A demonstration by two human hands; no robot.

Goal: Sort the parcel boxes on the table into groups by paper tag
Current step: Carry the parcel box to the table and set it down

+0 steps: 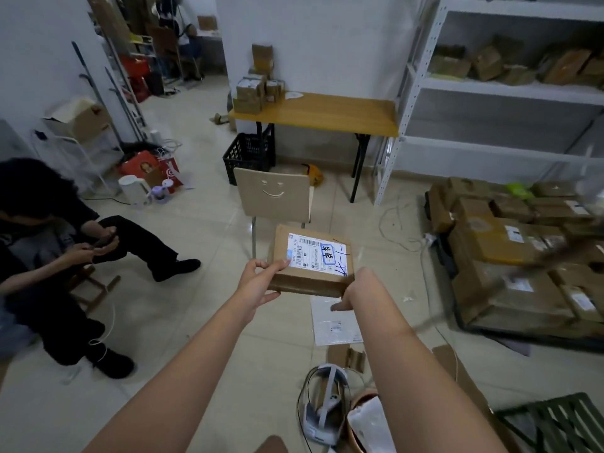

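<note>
Both hands gripped one flat cardboard parcel box (310, 261) at centre frame, held in the air above the floor. The left hand (258, 282) clasped the box's left edge, thumb on top touching the corner of the white paper tag (310, 251), fingers beneath. The right hand (348, 294) held the lower right corner; its fingers were mostly hidden under the box, one fingertip showing below. The tag faced up, bearing barcodes and blue handwritten marks. Just beyond the box stood a pale chair (273, 194) with a smile cut in its back. Further off, at upper centre, a wooden tabletop (327, 114) carried a stack of small boxes (256, 89) at its left end. More parcels (510, 243) lay heaped on the floor at right. A seated person (49, 243) occupied the left of frame.
</note>
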